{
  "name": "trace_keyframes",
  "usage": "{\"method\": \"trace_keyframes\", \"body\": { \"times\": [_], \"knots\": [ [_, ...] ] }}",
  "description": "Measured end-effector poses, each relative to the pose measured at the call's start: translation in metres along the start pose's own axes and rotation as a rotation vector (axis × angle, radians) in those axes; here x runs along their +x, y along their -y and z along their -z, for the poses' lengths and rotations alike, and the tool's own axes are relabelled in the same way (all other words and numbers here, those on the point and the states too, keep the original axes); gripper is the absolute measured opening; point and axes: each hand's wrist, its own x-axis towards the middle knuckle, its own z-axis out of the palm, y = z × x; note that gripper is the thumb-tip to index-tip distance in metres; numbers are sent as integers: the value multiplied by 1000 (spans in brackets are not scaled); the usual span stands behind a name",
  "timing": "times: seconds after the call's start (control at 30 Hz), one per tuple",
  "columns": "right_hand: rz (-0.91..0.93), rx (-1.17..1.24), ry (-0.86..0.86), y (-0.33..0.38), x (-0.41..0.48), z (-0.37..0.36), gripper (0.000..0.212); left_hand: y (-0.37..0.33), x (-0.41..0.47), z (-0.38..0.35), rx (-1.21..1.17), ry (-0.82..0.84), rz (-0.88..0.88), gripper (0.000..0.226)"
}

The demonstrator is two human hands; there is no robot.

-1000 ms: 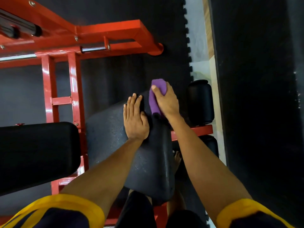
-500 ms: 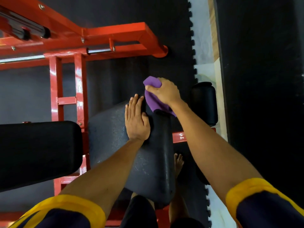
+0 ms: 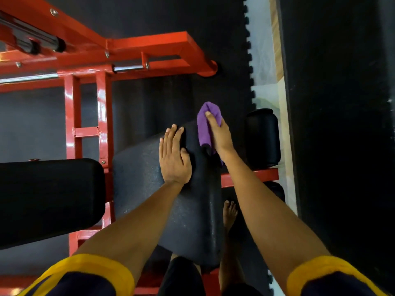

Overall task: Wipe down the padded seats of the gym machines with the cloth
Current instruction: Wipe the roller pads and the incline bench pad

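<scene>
left hand point(image 3: 174, 159) flat, right hand point(image 3: 221, 136) — gripping

I can't read any words, numbers or signs here (not on my cloth point(image 3: 203, 131), the seat point(image 3: 139, 178) or the red frame point(image 3: 72, 116)).

Red frame point(image 3: 103, 116), black floor mat point(image 3: 171, 16)

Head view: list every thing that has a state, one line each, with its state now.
purple cloth: bunched, held against the far right edge of the padded seat.
right hand: grips the cloth, thumb on top.
left hand: flat, fingers straight, resting on the seat.
padded seat: speckled on top, both hands on its far end.
roller pad: untouched, right of the seat.
large black pad: untouched, left of the seat.
</scene>
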Motion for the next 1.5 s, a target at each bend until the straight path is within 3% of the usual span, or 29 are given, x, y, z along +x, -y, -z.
{"method": "trace_keyframes", "body": {
  "times": [0.1,0.2,0.27,0.33,0.47,0.5,0.7,0.8,0.9,1.0,1.03,1.1,1.2,1.27,1.3,1.4,1.43,1.5],
  "knots": [
    [129,-195,-128,-11,-22,-10,46,2,1,-2,-11,-4,-15,60],
    [446,-658,-107,-40,-56,-17,65,5,1,-4,4,10,-24,57],
    [507,-712,-82,-54,-73,-12,68,5,1,-4,5,26,-19,59],
    [442,-568,-46,-61,-80,-1,69,4,2,-4,0,10,-23,59],
    [-74,-194,-66,-26,-53,9,46,4,1,-2,3,-4,-38,60],
    [-120,-197,-73,-18,-47,7,44,3,1,-2,-1,-5,-43,60],
    [419,-656,-124,-66,-103,-11,73,10,2,-5,7,14,-53,59],
    [269,-513,-72,-87,-131,3,70,9,2,-6,38,9,-61,63],
    [26,-232,-55,-66,-124,10,29,4,0,-2,53,8,-57,65],
    [-163,-254,-145,-31,-109,10,34,5,-2,-1,60,19,-68,64],
    [-144,-312,-184,-26,-110,5,36,5,-2,-1,65,24,-66,64],
    [69,-425,-285,-36,-126,-7,44,6,-3,0,69,51,-63,64],
    [356,-674,-282,-84,-164,-17,68,7,-8,0,59,79,-61,64],
    [404,-721,-240,-106,-187,-10,71,8,-20,3,57,84,-55,63],
    [340,-665,-206,-109,-194,-3,68,9,-28,5,53,84,-65,63],
    [-114,-332,-214,-92,-193,13,45,14,-48,10,38,91,-82,63],
    [-212,-263,-243,-90,-187,17,46,16,-55,11,32,98,-84,64],
    [-192,-283,-248,-84,-183,13,40,19,-66,13,24,103,-85,65]
  ]
}}
